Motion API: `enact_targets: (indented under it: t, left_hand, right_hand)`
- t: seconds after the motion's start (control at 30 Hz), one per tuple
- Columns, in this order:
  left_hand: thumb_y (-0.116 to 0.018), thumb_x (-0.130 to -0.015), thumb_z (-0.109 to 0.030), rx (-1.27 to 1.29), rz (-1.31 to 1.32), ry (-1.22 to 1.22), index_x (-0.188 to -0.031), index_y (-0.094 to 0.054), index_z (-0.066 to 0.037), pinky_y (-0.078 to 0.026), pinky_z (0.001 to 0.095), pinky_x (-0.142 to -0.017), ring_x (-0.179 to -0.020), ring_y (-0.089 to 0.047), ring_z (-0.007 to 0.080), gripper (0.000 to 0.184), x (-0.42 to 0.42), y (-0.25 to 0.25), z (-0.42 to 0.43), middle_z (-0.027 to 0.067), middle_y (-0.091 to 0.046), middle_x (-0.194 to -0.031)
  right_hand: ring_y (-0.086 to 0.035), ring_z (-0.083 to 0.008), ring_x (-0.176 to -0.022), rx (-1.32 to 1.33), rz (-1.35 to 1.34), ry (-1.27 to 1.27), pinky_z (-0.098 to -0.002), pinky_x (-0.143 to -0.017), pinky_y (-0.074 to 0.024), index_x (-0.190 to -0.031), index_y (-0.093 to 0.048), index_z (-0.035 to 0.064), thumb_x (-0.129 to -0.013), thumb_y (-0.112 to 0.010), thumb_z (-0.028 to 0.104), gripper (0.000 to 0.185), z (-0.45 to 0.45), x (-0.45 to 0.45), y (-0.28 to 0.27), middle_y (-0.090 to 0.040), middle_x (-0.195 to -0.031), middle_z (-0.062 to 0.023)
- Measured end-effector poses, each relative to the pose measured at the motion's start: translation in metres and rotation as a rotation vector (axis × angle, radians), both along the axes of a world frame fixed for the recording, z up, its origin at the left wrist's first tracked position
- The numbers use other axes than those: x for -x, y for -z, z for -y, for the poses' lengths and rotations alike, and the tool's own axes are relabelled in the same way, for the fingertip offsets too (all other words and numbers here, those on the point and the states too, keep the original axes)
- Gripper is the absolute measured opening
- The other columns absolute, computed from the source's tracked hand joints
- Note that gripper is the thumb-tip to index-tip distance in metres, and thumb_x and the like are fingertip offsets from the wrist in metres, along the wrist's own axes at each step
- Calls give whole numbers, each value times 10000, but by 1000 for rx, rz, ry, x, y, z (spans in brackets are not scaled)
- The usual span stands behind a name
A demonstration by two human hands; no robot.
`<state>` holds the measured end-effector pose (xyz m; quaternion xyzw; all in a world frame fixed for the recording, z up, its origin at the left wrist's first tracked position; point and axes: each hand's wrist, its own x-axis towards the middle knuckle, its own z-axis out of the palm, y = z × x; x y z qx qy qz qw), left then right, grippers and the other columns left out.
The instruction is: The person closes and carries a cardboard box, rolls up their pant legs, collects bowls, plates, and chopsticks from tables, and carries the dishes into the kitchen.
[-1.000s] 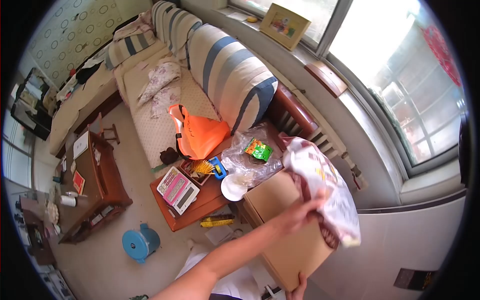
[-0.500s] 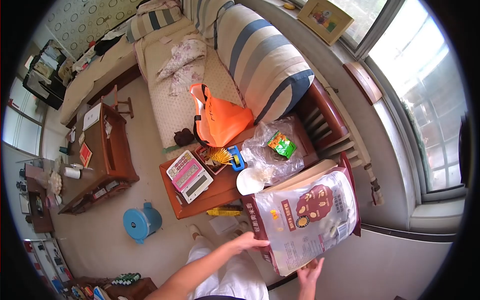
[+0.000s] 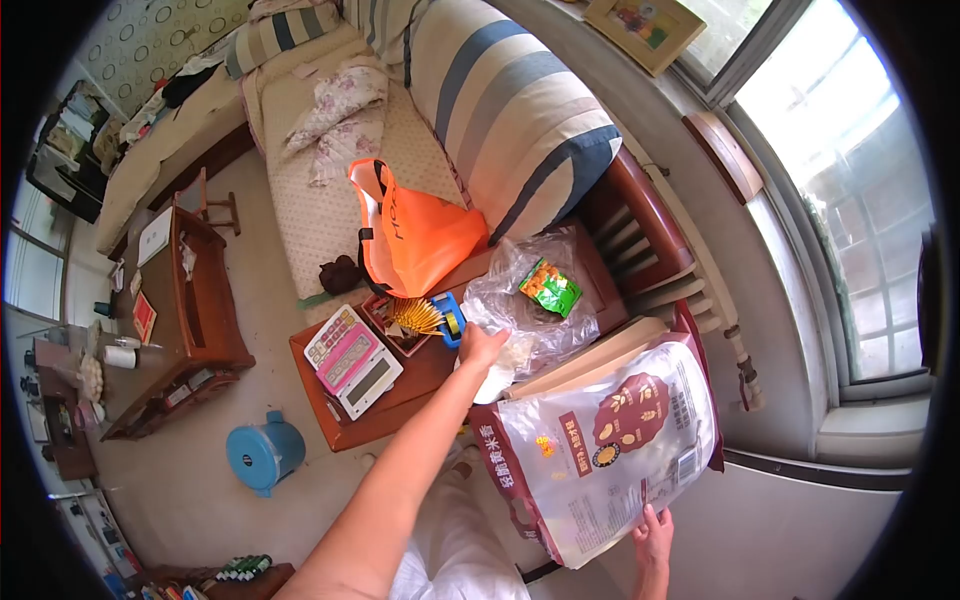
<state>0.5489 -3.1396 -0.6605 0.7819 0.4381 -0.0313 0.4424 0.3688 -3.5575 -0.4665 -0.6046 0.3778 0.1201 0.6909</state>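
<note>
Where the bag (image 3: 612, 455) slants lengthwise toward upper right, the right hand (image 3: 654, 537) grips its lower edge, while the left hand (image 3: 483, 349), grip unclear, is at the plate (image 3: 494, 386) mid-frame.

Calculator (image 3: 355, 362) on table (image 3: 425, 375); food bag (image 3: 610, 455) right, tote (image 3: 425, 240) behind.

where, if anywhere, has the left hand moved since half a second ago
Yes: the left hand has moved forward, past the near edge of the wooden table, to beside the blue tape dispenser.
</note>
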Motion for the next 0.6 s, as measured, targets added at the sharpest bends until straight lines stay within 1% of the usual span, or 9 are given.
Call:
enact_targets:
  t: [0.03,0.1,0.13,0.23,0.33,0.37,0.5,0.53,0.6]
  left_hand:
    - [-698,-770,-347,9,-3,-3,-1171,-525,71,-480,326,-813,-901,-629,215,604,-7,0,-1,188,-655,-1005]
    - [-635,-842,-223,517,124,-10,-1041,-580,26,-469,305,-696,-825,-568,139,324,-18,-23,-10,85,-615,-999]
    - [-556,-866,-152,597,357,-3,-961,-599,-22,-432,284,-680,-778,-511,96,166,-18,-36,-12,34,-596,-918]
    - [-498,-867,-103,774,673,-10,-920,-592,-41,-443,285,-777,-835,-543,107,124,1,-84,-42,32,-612,-922]
    - [-495,-854,-148,1043,698,-229,-857,-588,-60,-454,295,-742,-797,-557,131,128,31,-109,-65,26,-604,-865]
    - [-471,-863,-148,1201,727,-223,-966,-599,-18,-449,343,-914,-955,-591,191,209,49,-105,-80,63,-635,-1007]
    - [-458,-836,-183,1336,742,-393,-978,-606,4,-474,412,-909,-933,-618,251,277,82,-144,-93,119,-654,-968]
    - [-461,-824,-189,1435,765,-403,-983,-606,18,-482,440,-913,-912,-634,270,299,90,-145,-98,145,-665,-954]
    - [-456,-821,-203,1429,766,-457,-943,-608,20,-484,453,-910,-883,-637,290,297,99,-145,-105,143,-658,-882]
  right_hand:
    - [-588,-173,-971,82,-58,-25,-296,-769,-509,-1289,-421,8,-884,-609,64,450,8,0,1,-566,-1138,-86]
    - [-581,-187,-1012,173,-131,-52,-332,-813,-507,-1281,-439,12,-888,-611,92,436,32,3,2,-562,-1158,-93]
    - [-578,-184,-1007,458,5,-107,-320,-820,-498,-1272,-458,8,-892,-601,84,413,50,1,4,-556,-1164,-94]
    - [-569,-184,-997,1044,365,-146,-294,-852,-471,-1238,-514,-7,-892,-570,52,356,20,-30,-33,-545,-1174,-103]
    - [-559,-211,-996,1103,689,-301,-314,-866,-458,-1201,-545,-23,-853,-562,-1,350,-64,-85,-95,-564,-1128,-115]
    - [-562,-218,-1003,1086,810,-376,-320,-878,-455,-1187,-559,-20,-844,-565,-12,342,-89,-101,-105,-575,-1124,-125]
    - [-570,-284,-1054,910,961,-856,-343,-919,-443,-1168,-581,-6,-749,-670,-22,428,-194,-173,-100,-586,-1151,-162]
    - [-545,-309,-1105,742,859,-940,-368,-943,-432,-1198,-563,5,-753,-704,57,470,-230,-188,-91,-573,-1184,-176]
    - [-482,-347,-1202,741,752,-1329,-421,-996,-395,-1308,-471,17,-772,-702,364,679,-278,-221,-38,-531,-1258,-213]
